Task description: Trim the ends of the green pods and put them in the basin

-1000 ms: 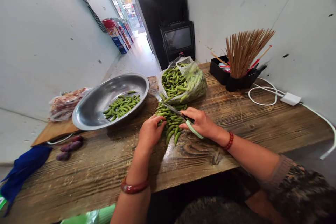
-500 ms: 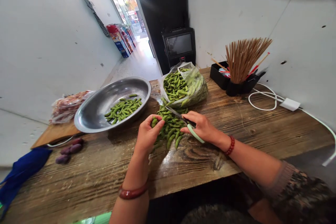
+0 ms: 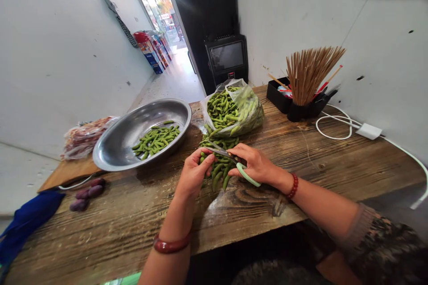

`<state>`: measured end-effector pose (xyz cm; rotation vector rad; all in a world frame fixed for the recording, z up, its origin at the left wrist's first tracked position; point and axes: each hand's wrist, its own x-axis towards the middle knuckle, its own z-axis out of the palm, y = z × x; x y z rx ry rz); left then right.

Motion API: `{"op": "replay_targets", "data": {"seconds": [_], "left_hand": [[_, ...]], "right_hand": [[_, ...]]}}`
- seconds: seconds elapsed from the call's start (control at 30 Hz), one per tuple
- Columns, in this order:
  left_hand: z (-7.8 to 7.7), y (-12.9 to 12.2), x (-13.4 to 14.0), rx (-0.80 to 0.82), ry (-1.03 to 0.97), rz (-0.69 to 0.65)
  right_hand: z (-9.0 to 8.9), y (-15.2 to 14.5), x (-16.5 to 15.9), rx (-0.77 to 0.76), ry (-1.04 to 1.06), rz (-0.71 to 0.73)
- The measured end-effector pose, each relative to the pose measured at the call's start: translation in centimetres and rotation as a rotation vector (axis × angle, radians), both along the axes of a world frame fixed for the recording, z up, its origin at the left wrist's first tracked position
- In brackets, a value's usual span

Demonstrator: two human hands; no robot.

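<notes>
Head: left hand [image 3: 195, 173] curled round pod [image 3: 202, 156]; right hand [image 3: 256, 163] pointing scissors [image 3: 243, 172] leftward.

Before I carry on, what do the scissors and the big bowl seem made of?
Scissors: likely metal blades, judging by their grey sheen; the pale green handle is probably plastic, smooth and evenly coloured. Bowl: shiny metal, perhaps stainless steel, given silvery reflections inside.

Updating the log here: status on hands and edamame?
Left hand pinching edamame. Right hand holding scissors close by. Loose pods beneath, plastic bag beyond; no obstruction visible.
</notes>
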<state>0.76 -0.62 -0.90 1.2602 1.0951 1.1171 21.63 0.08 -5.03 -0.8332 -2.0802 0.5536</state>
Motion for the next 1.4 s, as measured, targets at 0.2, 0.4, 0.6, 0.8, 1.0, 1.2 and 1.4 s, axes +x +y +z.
{"op": "replay_targets", "data": {"seconds": [0.2,0.4,0.6,0.8,1.0,1.2,1.4], "left_hand": [[-0.3,0.0,0.1,0.029,0.127,-0.028],[-0.6,0.0,0.2,0.044,0.151,0.019],[-0.6,-0.1,0.3,0.033,0.137,0.035],[-0.3,-0.2,0.5,0.034,0.139,0.039],[0.0,-0.2,0.4,0.038,0.138,0.06],[0.4,-0.3,0.1,0.011,0.153,0.062],[0.3,0.1,-0.3,-0.003,0.054,0.132]], "right_hand": [[0.2,-0.1,0.0,-0.022,-0.022,-0.001],[0.2,-0.1,-0.1,-0.019,-0.042,0.0],[0.3,-0.1,-0.1,-0.015,-0.048,0.002],[0.3,-0.1,0.0,-0.011,-0.05,0.015],[0.7,-0.2,0.1,-0.002,-0.054,0.036],[0.8,-0.1,0.1,-0.017,-0.082,0.035],[0.4,0.2,0.2,-0.012,-0.019,-0.046]]}}
